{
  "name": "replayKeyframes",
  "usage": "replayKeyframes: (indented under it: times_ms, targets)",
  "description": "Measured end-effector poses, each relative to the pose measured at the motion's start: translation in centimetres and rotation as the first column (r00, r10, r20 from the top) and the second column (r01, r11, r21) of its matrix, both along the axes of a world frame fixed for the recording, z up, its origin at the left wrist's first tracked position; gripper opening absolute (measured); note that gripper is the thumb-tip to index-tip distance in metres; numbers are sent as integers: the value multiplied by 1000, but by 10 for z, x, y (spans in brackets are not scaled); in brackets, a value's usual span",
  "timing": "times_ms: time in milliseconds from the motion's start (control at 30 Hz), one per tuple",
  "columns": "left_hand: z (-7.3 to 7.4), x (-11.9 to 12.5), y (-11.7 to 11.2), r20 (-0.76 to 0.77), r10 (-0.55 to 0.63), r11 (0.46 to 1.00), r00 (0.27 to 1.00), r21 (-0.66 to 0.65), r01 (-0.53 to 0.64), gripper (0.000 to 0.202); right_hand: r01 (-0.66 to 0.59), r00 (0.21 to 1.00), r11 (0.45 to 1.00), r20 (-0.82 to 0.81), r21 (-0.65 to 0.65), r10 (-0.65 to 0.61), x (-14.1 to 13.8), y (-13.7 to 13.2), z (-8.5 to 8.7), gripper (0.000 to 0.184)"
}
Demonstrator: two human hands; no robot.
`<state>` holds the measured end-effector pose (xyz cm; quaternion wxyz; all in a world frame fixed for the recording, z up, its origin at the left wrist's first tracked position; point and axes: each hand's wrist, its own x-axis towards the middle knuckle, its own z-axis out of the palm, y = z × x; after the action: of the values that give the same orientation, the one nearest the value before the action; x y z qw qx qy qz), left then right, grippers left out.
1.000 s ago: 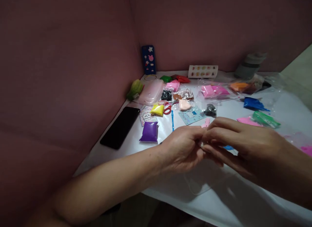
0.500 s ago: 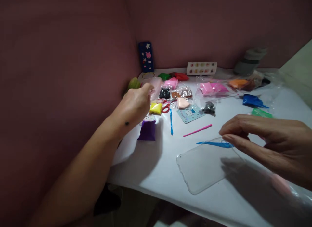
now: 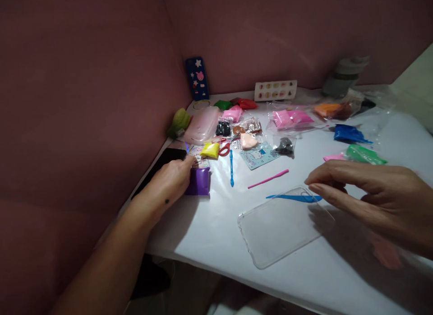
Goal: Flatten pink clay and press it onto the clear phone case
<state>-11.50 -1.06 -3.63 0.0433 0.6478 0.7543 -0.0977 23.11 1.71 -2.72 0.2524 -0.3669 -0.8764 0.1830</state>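
My left hand (image 3: 172, 177) is low over the table's left side, fingers closed, tips beside a purple clay packet (image 3: 200, 181) and a small printed card (image 3: 203, 161). What it holds, if anything, is hidden. My right hand (image 3: 368, 197) has thumb and forefinger pinched together at the upper right corner of a clear phone case (image 3: 280, 233). I cannot tell whether they grip the case or something tiny above it. A blue modelling tool (image 3: 291, 197) lies across the case's upper edge. Farther up are a pink tool (image 3: 269, 178) and another blue tool (image 3: 232, 168).
Behind lie red scissors (image 3: 224, 149), a yellow packet (image 3: 210, 150), a pale pink box (image 3: 202, 125) and bagged pink clay (image 3: 292, 119). Blue (image 3: 350, 133) and green (image 3: 365, 154) packets lie right. A decorated phone case (image 3: 198, 79) leans on the wall; a bottle (image 3: 345, 78) stands at the back.
My left hand has moved down and left, from in front of the pink box to beside the purple packet. The right hand keeps its pinch; the view has shifted slightly.
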Motion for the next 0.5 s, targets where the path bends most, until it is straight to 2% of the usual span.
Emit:
replayKeyframes:
  times_ms: [133,267,433,500]
  targets:
    - [-2,5,-1,-64,22,1000,998,6,-22,38,6,1000,1000,-3,1,-6,-1,4,-1,22]
    - [-1,8,-1,-122,34,999,992,-1,-35,41,97,995,994,5,-51,-96,3,8,4,29]
    - [16,13,-12,-155,20,1000,988,3,-19,50,187,982,982,-16,-32,-187,12,19,7,24]
    - [23,21,-17,-178,5,995,984,98,12,47,206,978,978,-18,-36,-207,14,22,6,23]
